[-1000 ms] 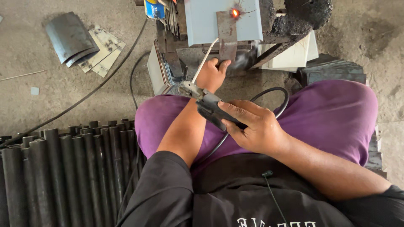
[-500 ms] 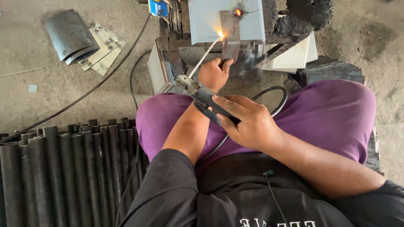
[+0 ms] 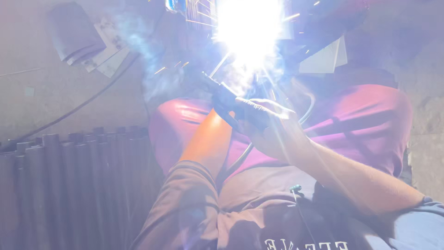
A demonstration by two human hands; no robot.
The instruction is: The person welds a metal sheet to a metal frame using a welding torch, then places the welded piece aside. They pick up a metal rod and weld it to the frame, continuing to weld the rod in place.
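Observation:
A blinding white welding arc (image 3: 249,32) with flying sparks and smoke fills the top centre and washes out the metal workpiece there. My right hand (image 3: 273,132) is shut on the dark handle of an electrode holder (image 3: 231,104), which points up and left toward the arc. A thin rod runs from the holder's head into the glare. My left forearm (image 3: 206,139) reaches up beside the holder. The left hand itself is lost in the glare near the holder's head. Both arms pass over my purple-clad knees (image 3: 370,120).
Several dark pipes (image 3: 69,185) lie side by side at lower left. Curved grey sheet pieces (image 3: 74,37) rest on the concrete floor at upper left. A black cable (image 3: 83,104) crosses the floor. A white block (image 3: 323,58) sits to the right of the arc.
The rod tip has struck an arc. The small spark of half a second ago has grown into a full white flare with smoke. The hands stay in nearly the same place.

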